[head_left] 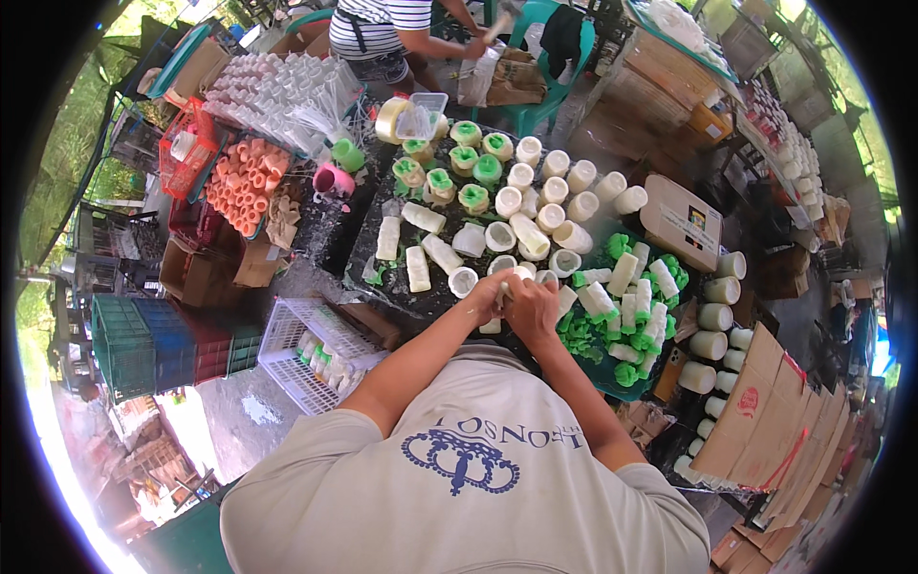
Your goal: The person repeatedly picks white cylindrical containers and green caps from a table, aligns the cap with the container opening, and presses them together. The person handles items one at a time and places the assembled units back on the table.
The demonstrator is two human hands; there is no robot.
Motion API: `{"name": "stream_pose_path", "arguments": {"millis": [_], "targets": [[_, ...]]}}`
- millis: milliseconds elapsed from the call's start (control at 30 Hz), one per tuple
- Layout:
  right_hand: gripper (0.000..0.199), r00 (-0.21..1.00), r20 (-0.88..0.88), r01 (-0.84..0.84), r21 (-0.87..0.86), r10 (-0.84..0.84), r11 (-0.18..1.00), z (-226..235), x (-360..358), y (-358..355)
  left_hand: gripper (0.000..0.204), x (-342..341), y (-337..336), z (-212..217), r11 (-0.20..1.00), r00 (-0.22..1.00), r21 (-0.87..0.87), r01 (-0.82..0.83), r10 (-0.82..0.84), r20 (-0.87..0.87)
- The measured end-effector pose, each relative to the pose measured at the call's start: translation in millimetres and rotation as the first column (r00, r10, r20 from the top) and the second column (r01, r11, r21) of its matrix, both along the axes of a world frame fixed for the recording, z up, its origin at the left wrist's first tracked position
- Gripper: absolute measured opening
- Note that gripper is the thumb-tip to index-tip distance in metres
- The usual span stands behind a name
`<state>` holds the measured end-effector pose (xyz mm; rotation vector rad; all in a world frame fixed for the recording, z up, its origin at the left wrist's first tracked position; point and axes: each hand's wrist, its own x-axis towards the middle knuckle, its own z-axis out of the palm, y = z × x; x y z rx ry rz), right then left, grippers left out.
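My left hand (pixel 489 296) and my right hand (pixel 532 304) meet at the near edge of the dark work table (pixel 402 308). Both are closed around a small off-white piece (pixel 521 274), mostly hidden by the fingers. Just beyond them lie hollow cream cups (pixel 499 236) and off-white ribbed cylinders (pixel 418 269). Farther back stand cream cups topped with green (pixel 465 134), beside a group of plain upright cream cups (pixel 554 190). Right of my right hand, green-and-white pieces (pixel 600 300) are heaped on a green tray (pixel 617 390).
A lavender crate (pixel 287 325) with white-and-green pieces stands at left, near a green crate (pixel 134 349). Orange pieces (pixel 247 182) and white ones (pixel 287 91) fill the far left. Cardboard (pixel 755 411) and cream cylinders (pixel 709 344) line the right. Another person (pixel 382 33) works at the back.
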<state>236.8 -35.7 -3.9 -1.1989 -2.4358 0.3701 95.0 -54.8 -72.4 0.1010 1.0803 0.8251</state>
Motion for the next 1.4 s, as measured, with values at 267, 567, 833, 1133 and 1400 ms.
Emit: {"name": "stream_pose_path", "arguments": {"millis": [267, 567, 833, 1133, 1400], "targets": [[0.017, 0.984, 0.075, 0.160, 0.016, -0.161, 0.987, -1.5, -39.0, -2.1, 0.048, -10.6, -3.8, -0.7, 0.991, 0.990, -0.106, -0.083, 0.070, -0.122], [0.027, 0.958, -0.275, -0.156, -0.263, 0.081, 0.952, 20.8, -84.7, -4.0, 0.052, -123.3, 9.8, -16.1, 0.994, 0.981, 0.040, -0.104, 0.109, -0.161], [0.019, 0.990, -0.112, 0.037, -0.339, -0.080, 0.940, 2.5, -59.9, 2.4, 0.055, -321.0, 20.9, -40.1, 0.942, -0.158, 0.028, 0.334, 0.086, -0.984], [0.029, 0.905, 0.053, 0.420, -0.257, -0.422, 0.870, -7.2, -19.0, 48.6, 0.056, -355.5, 45.9, -99.0, 0.946, 0.070, -0.022, 0.324, -0.047, -0.996], [0.050, 0.880, 0.428, 0.175, 0.114, -0.208, 0.978, -22.5, -14.6, 165.7, 0.061, -345.5, 25.5, -102.0, 0.974, 0.024, 0.072, 0.216, 0.068, -0.997]]}}
